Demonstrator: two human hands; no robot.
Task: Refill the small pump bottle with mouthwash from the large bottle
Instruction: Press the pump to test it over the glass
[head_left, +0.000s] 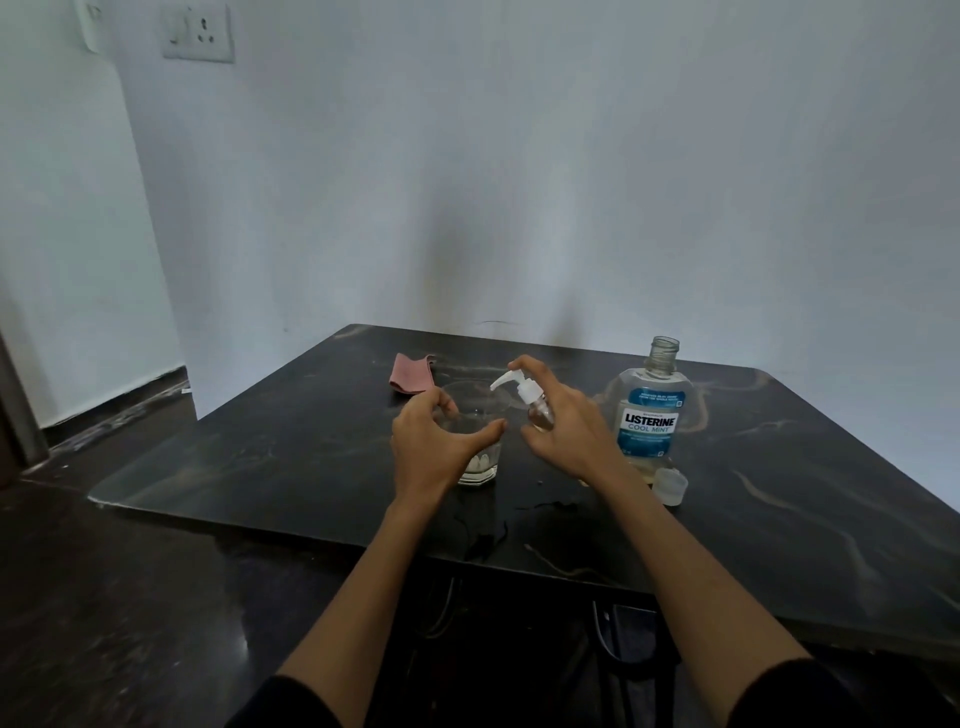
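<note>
Pump bottle (532, 402), small and clear with a white pump head, sits in the right hand (566, 426), fingers curled around its body, forefinger arched over the pump. Left hand (434, 441) cups the glass tumbler (475, 441) with fingers and thumb spread. Just right stands the uncapped Listerine bottle (652, 415), its cap (670, 486) lying beside it on the dark table (779, 493); a pink cloth (413, 371) lies behind.
</note>
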